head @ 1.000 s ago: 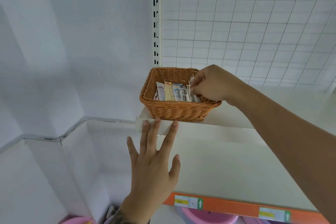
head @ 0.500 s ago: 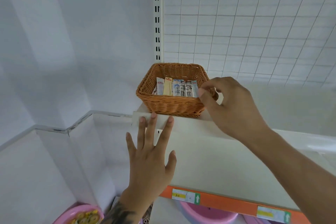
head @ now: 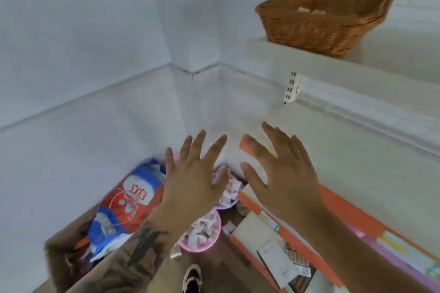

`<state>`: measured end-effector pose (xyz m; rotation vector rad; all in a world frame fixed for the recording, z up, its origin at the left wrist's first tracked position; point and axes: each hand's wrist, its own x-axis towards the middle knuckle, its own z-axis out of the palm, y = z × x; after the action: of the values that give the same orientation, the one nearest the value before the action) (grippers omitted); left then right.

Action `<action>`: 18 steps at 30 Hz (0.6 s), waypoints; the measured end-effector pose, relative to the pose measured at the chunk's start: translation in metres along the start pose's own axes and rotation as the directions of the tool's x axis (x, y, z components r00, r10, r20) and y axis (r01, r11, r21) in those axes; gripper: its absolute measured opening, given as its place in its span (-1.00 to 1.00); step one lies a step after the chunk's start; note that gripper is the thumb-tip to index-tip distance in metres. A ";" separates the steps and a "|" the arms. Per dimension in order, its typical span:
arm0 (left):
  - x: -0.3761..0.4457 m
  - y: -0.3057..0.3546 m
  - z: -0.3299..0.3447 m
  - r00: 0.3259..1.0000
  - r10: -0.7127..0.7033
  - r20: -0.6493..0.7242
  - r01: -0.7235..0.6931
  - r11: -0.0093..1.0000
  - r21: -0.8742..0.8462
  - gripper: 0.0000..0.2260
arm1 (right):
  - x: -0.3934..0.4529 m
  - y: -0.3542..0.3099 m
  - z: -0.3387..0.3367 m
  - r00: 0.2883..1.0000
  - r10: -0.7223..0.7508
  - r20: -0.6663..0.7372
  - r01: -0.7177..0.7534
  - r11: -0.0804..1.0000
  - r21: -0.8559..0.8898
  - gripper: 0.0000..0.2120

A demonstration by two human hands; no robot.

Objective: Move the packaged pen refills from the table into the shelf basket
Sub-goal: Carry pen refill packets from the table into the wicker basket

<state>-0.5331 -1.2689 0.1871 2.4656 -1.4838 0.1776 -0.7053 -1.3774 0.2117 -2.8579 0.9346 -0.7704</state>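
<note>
Only one view is ours to read, the head camera, and it is blurred by motion. Up at the right we see the brown woven wicker basket standing on the white upper shelf, near its left end; inside it pale flat shapes show over the rim, which we take for the packaged pen refills, though the blur keeps us from telling how many there are or how they stand. We judge such packets to be light, thin and a little floppy, with slick wrapping, so we would pinch one by its flat faces near the middle or the stiff top edge instead of by a corner, and squeeze gently, as the slim refills inside could bend. No table and no further packets can be made out below. Lower down, our left hand and our right hand hang side by side in the air, well below the basket, backs toward the camera, fingers straight and spread wide; neither holds or touches anything that we can see. Beneath them lie a red and blue printed plastic bag in a cardboard box, round pink plastic tubs of small wrapped goods, and an orange-edged lower shelf.
</note>
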 end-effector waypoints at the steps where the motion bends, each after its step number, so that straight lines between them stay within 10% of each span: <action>1: -0.024 -0.014 0.006 0.997 -0.067 0.045 0.066 0.997 0.027 -0.40 | -0.007 -0.009 0.015 0.997 -0.018 0.081 0.016 0.999 0.029 -0.50; 7: -0.160 -0.071 0.005 0.864 -0.441 0.241 0.411 0.896 0.167 -0.37 | -0.048 -0.082 0.063 0.911 -0.161 0.380 0.070 0.968 0.242 -0.42; 18: -0.297 -0.146 -0.040 0.740 -0.652 0.163 0.640 0.758 0.127 -0.39 | -0.100 -0.233 0.052 0.762 -0.447 0.469 0.230 0.863 0.450 -0.42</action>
<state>-0.5428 -0.9403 0.1328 2.9513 -0.5824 -0.1683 -0.6233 -1.1362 0.1641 -2.6703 0.1538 -0.0518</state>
